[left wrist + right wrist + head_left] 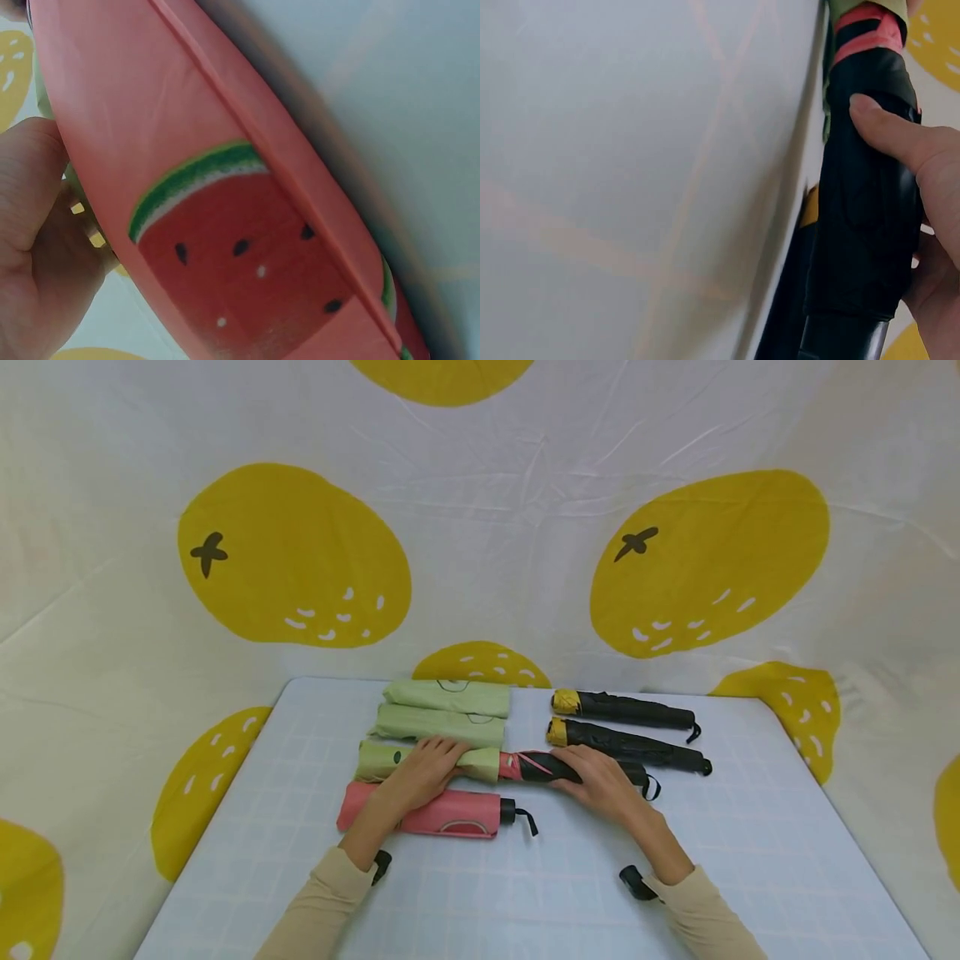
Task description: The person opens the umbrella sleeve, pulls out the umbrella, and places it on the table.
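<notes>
The left hand [429, 772] holds a green cover [480, 763], nearest of three; the right hand [600, 781] grips a black umbrella [542, 766], nearest of three, its end at the cover's mouth. One watermelon-printed pink umbrella [474, 808] lies near left on the worktop [517, 893].

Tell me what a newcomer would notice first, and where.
Probably the large yellow fruit prints across the white backdrop cloth. Then the left hand holding a light green fabric cover, the right hand a black and pink folded umbrella at its end. Nearer the person lies a pink, watermelon-printed umbrella.
</notes>
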Motion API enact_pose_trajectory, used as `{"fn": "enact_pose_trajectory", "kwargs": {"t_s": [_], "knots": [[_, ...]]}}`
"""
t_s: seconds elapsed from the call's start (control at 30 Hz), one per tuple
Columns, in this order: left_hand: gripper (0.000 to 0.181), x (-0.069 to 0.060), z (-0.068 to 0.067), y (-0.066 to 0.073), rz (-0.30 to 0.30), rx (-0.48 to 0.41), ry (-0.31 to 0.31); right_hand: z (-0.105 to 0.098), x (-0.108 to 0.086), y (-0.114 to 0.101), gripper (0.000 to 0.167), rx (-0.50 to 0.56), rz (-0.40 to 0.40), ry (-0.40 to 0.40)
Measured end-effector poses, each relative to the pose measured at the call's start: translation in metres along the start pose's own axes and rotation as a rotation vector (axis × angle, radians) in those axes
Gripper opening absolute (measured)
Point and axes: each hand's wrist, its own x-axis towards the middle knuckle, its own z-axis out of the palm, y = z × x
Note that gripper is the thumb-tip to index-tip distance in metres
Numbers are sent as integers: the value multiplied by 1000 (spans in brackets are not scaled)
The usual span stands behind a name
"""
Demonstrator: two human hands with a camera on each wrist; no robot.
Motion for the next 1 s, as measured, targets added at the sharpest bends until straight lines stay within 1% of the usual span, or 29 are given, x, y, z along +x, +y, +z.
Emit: {"fn": "enact_pose_trajectory", "kwargs": {"t_s": [0.07, 0.2, 0.43, 0.57, 0.67, 1.0], "knots": [[32, 0, 0, 0, -7, 6, -12, -2, -3, 2, 52, 4, -3, 1], [33, 0, -1, 0, -21, 33, -35, -7, -8, 5, 52, 9, 24, -8], [34, 0, -1, -1, -38, 56, -46, -16, -18, 12, 52, -16, 82, -42], [40, -1, -3, 1, -55, 34, -66, -20, -25, 16, 51, -29, 107, -44], [44, -2, -4, 2, -65, 2, -68, -25, -31, 20, 50, -39, 123, -42], [45, -3, -6, 5, -73, -62, -32, -36, -50, 34, 51, -80, 156, -31]]}}
